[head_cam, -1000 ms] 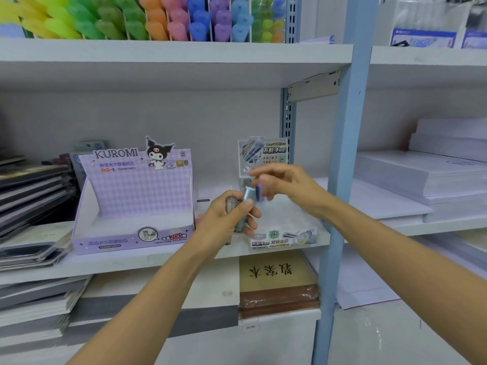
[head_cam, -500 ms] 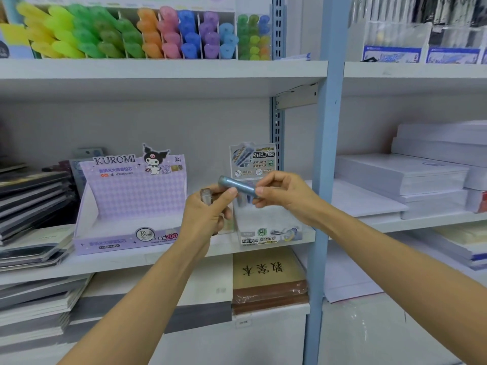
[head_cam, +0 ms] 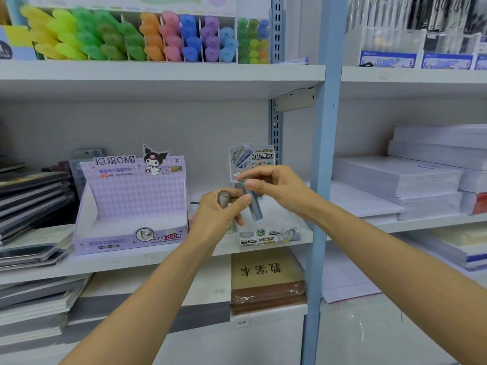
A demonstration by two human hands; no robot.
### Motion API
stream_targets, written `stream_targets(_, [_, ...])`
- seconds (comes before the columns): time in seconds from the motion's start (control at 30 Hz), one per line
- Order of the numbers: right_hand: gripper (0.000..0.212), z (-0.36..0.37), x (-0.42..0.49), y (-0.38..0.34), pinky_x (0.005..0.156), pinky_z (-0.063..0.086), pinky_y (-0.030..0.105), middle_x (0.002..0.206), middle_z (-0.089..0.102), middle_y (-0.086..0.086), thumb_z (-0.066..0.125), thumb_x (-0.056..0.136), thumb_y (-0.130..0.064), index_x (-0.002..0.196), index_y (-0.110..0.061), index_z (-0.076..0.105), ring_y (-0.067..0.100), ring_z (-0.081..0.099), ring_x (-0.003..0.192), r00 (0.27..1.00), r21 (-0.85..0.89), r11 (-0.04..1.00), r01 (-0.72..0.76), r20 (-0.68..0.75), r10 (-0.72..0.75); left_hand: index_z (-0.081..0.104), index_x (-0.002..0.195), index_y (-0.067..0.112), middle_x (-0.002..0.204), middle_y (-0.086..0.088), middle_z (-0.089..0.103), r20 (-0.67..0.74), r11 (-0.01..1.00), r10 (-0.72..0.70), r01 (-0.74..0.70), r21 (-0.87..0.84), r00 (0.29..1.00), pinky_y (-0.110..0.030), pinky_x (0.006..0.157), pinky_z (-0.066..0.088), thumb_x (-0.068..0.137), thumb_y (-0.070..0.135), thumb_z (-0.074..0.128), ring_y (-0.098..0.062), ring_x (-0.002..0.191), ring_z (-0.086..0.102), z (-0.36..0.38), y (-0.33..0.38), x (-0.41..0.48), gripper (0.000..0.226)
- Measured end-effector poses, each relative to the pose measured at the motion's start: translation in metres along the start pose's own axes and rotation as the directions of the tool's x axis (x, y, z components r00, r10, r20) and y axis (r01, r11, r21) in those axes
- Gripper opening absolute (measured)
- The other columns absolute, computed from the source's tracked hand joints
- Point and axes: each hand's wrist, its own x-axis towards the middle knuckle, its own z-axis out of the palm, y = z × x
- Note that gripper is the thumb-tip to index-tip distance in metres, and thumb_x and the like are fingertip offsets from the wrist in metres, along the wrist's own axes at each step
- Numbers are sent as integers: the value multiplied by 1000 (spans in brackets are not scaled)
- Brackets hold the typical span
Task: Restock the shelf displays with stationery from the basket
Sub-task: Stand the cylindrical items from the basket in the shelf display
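My right hand [head_cam: 274,189] pinches the top of a blue-grey lead tube [head_cam: 254,206], which hangs tilted over the clear display box [head_cam: 268,234] on the middle shelf. My left hand [head_cam: 218,214] grips a brown-grey lead tube [head_cam: 223,198], its rounded cap sticking up above the fingers; the thumb lies close to the blue-grey tube. The clear box carries a printed backing card [head_cam: 251,160] behind my hands. To the left stands the purple Kuromi display box [head_cam: 131,204], with no tubes showing in its tray.
A blue steel upright [head_cam: 322,180] rises just right of the clear box. Notebook stacks [head_cam: 31,201] fill the left of the shelf, white paper reams [head_cam: 400,177] the right bay. Coloured highlighters [head_cam: 147,38] line the shelf above. A tan book pack [head_cam: 266,275] lies below.
The blue-grey tube, held level between both hands half a second ago, now hangs tilted downward from my right hand over the clear box. The view has shifted slightly.
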Motion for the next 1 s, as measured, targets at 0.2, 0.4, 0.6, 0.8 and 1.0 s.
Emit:
stream_targets(0.2, [20,-14,18,17,79,53,20,102,69,10,59,93,-4,110,-5,68,4,63,83,927,24,999,-21,-374,28,55,96,9,79,-6,60,9,964,-215,214,-158,977,-22,46,37,96,13,46,-10,54,47,-3,-3,9,10])
stream_targets(0.4, [21,-14,35,56,91,54,36,100,70,6,60,92,-5,111,-5,69,13,62,88,884,-277,940,-199,-464,50,57,102,10,83,-5,62,63,969,-123,134,-207,990,-25,56,51,105,23,37,-13,62,58,-12,-17,6,25])
stream_targets(0.6, [21,-9,46,78,93,53,36,105,71,11,63,90,-4,110,-4,70,22,66,93,915,-360,899,-249,-391,96,56,114,19,71,-6,62,144,988,-57,76,-132,988,-25,49,44,103,35,40,-16,60,57,-21,-25,5,25])
stream_targets(0.8, [22,-17,50,84,91,50,25,112,70,5,62,92,-8,113,-7,70,14,64,92,954,-438,865,-245,-270,134,53,116,15,70,-2,62,171,984,-117,137,-113,978,-21,52,41,102,17,44,-11,60,56,-22,-34,6,16])
stream_targets(1.0, [14,-10,48,88,81,56,31,85,63,2,67,87,-3,97,-12,64,16,61,79,942,-366,902,-232,-314,115,49,117,7,73,-3,66,200,983,-116,142,-120,973,-23,55,44,98,9,52,-12,62,56,-21,-35,4,19])
